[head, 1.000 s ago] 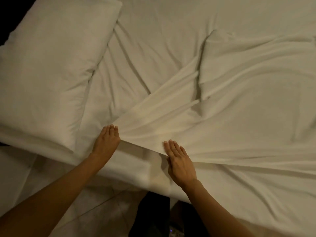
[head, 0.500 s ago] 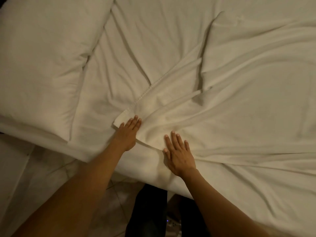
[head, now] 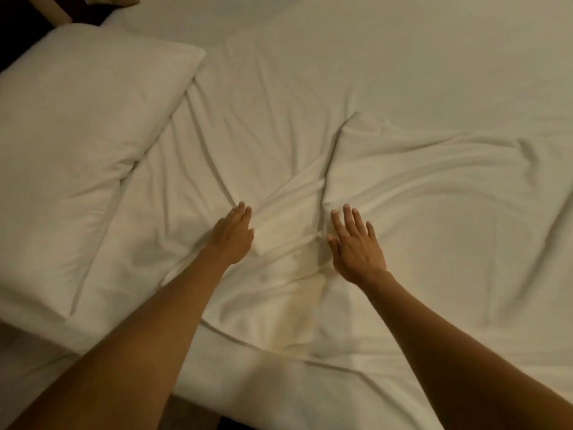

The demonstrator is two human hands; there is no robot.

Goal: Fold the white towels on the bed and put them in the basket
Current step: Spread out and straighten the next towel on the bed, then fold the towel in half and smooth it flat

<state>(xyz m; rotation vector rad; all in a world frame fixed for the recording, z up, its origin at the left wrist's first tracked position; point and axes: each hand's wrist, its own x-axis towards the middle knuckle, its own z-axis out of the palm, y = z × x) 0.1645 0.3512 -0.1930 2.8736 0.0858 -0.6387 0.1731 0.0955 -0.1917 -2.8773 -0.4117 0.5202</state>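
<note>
A large white towel (head: 418, 212) lies rumpled across the bed (head: 341, 57), spreading from the middle to the right edge of view. Its left part is bunched into folds between my hands. My left hand (head: 232, 235) rests flat at the towel's left edge, fingers together and pointing away from me. My right hand (head: 356, 243) presses flat on the towel with fingers spread. Neither hand grips the cloth. No basket is in view.
A white pillow (head: 77, 144) lies on the bed at the left. The bed's near edge (head: 263, 383) runs across the bottom, with dark floor below it. A dark headboard corner (head: 46, 10) shows at the top left.
Both hands have slid forward over the bed, pushing the towel's near edge away from the bed's edge and bunching it. The view has shifted to show more of the bed.
</note>
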